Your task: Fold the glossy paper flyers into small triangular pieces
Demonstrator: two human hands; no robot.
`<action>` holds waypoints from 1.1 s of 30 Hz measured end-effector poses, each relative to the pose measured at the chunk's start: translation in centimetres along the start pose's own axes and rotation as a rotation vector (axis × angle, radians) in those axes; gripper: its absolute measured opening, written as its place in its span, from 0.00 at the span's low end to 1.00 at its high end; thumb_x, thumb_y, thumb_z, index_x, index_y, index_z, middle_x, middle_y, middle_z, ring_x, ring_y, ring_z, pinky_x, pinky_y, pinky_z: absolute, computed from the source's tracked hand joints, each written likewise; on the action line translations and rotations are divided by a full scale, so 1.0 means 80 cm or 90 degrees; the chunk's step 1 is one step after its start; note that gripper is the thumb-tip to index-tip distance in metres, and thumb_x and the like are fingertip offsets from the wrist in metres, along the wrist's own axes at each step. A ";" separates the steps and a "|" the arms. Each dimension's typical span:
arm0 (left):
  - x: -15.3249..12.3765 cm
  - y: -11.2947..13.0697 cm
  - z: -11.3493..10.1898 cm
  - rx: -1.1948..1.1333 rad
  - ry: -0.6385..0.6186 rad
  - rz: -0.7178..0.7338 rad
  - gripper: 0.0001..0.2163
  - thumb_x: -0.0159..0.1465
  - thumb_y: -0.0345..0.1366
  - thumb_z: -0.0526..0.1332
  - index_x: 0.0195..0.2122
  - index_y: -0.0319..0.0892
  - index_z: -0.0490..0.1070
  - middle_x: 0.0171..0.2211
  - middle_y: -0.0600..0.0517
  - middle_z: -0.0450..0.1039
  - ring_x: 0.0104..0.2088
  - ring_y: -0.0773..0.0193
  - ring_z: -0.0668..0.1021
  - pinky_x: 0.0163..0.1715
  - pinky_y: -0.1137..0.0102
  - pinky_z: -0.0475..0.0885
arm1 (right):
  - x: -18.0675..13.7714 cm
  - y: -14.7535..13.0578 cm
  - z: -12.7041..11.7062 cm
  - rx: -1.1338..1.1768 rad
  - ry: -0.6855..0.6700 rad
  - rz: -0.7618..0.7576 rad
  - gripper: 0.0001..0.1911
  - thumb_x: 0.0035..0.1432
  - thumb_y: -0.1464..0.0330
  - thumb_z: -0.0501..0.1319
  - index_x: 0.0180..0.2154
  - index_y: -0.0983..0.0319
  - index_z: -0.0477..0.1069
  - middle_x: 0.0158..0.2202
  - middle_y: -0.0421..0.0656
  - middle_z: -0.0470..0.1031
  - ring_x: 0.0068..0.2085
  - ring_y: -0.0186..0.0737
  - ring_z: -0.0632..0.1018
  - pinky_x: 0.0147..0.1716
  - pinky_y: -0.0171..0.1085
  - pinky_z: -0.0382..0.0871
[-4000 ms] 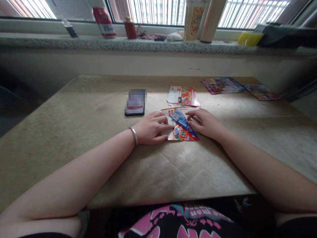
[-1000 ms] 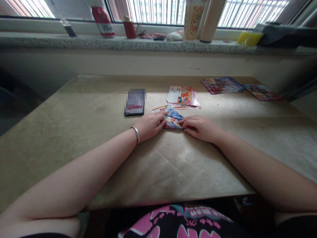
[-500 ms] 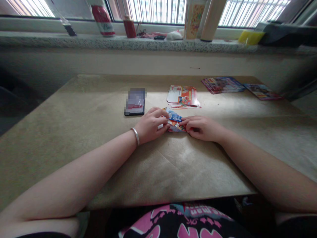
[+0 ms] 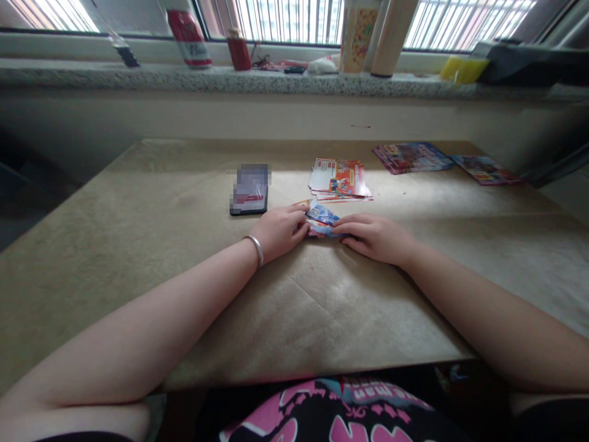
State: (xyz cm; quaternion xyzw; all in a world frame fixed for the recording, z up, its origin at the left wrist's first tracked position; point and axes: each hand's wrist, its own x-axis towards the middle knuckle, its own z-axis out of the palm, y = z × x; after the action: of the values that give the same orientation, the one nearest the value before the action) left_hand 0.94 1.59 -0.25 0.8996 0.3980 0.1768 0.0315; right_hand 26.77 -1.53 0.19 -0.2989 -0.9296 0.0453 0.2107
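Observation:
A folded, colourful printed paper [image 4: 322, 215] lies on the table between my hands, with blue, red and white print and a QR code on top. Its left end is held by the curled fingers of my left hand [image 4: 283, 232], which has a silver bracelet at the wrist. My right hand [image 4: 375, 236] holds the right end, its fingertips on top and its thumb by the near edge. Part of the paper is hidden under the fingers. Just beyond it lies a small stack of red and white printed cards [image 4: 340, 178].
Left of the cards lies a phone [image 4: 251, 190] with a blurred screen. Two piles of glossy cards, one [image 4: 411, 158] and another [image 4: 488, 170], are at the back right. On the windowsill [image 4: 276, 85] stand a red can [image 4: 188, 37], a red bottle [image 4: 238, 50] and other containers.
The near side of the paper has been folded over, so less of it shows. My right fingers have straightened and the left fingers have drawn closer together.

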 end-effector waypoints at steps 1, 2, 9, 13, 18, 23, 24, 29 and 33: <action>-0.001 0.003 -0.001 0.027 -0.001 -0.010 0.11 0.66 0.37 0.54 0.36 0.40 0.74 0.50 0.46 0.75 0.46 0.58 0.79 0.44 0.66 0.74 | 0.000 -0.002 0.000 -0.016 0.001 -0.008 0.14 0.63 0.70 0.55 0.50 0.60 0.72 0.49 0.46 0.77 0.48 0.40 0.78 0.48 0.41 0.73; -0.002 0.007 -0.002 0.061 0.005 -0.042 0.12 0.66 0.39 0.54 0.40 0.40 0.75 0.45 0.46 0.78 0.42 0.57 0.80 0.39 0.65 0.74 | 0.001 -0.003 0.001 -0.031 0.004 -0.010 0.14 0.63 0.71 0.55 0.49 0.60 0.73 0.50 0.46 0.77 0.47 0.40 0.78 0.48 0.41 0.73; -0.007 0.018 -0.007 0.153 0.027 -0.030 0.12 0.67 0.40 0.53 0.39 0.42 0.75 0.39 0.48 0.79 0.34 0.59 0.80 0.28 0.69 0.69 | 0.002 -0.003 0.006 -0.078 0.006 0.007 0.15 0.64 0.72 0.54 0.49 0.61 0.74 0.49 0.46 0.78 0.47 0.40 0.78 0.48 0.41 0.74; -0.002 0.011 -0.005 0.107 0.051 -0.018 0.12 0.66 0.40 0.54 0.34 0.40 0.74 0.43 0.49 0.78 0.37 0.60 0.80 0.33 0.69 0.71 | 0.005 -0.001 0.007 -0.095 0.000 0.019 0.16 0.65 0.72 0.53 0.51 0.62 0.74 0.48 0.46 0.78 0.46 0.41 0.78 0.48 0.42 0.73; 0.006 0.002 0.001 0.079 0.048 0.012 0.10 0.65 0.37 0.56 0.34 0.39 0.74 0.44 0.47 0.78 0.42 0.58 0.79 0.45 0.63 0.72 | 0.007 -0.002 0.008 -0.132 -0.012 0.009 0.16 0.65 0.72 0.53 0.50 0.63 0.75 0.47 0.47 0.78 0.45 0.42 0.76 0.47 0.42 0.73; 0.007 -0.002 0.006 0.050 0.012 0.014 0.10 0.67 0.35 0.53 0.39 0.37 0.73 0.58 0.43 0.68 0.52 0.59 0.75 0.52 0.64 0.69 | 0.007 -0.006 0.007 -0.194 -0.041 0.005 0.18 0.65 0.72 0.52 0.52 0.65 0.73 0.46 0.48 0.78 0.44 0.44 0.75 0.45 0.43 0.73; 0.006 -0.001 0.006 0.068 0.000 0.010 0.11 0.67 0.35 0.52 0.40 0.37 0.72 0.58 0.43 0.69 0.50 0.58 0.76 0.51 0.63 0.70 | 0.008 -0.007 0.007 -0.208 -0.045 0.009 0.18 0.65 0.72 0.52 0.53 0.65 0.73 0.46 0.49 0.78 0.44 0.45 0.75 0.45 0.43 0.73; -0.004 0.009 0.000 0.147 0.011 0.018 0.12 0.67 0.37 0.52 0.37 0.38 0.73 0.51 0.45 0.75 0.43 0.55 0.79 0.46 0.59 0.69 | 0.008 -0.006 0.007 -0.217 -0.039 0.024 0.17 0.65 0.73 0.53 0.52 0.64 0.73 0.47 0.48 0.77 0.44 0.44 0.75 0.45 0.42 0.73; -0.003 0.011 -0.002 0.128 0.013 -0.009 0.10 0.66 0.39 0.54 0.35 0.40 0.73 0.46 0.46 0.77 0.45 0.54 0.78 0.46 0.59 0.68 | 0.007 -0.004 0.008 -0.206 -0.046 0.038 0.18 0.65 0.73 0.53 0.53 0.63 0.73 0.48 0.49 0.77 0.45 0.44 0.75 0.46 0.43 0.72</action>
State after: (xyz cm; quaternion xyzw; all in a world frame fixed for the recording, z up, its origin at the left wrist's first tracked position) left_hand 1.35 0.78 -0.01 0.8936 0.4204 0.1447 -0.0620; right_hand 25.92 -1.49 -0.11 -0.3549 -0.9224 -0.0880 0.1245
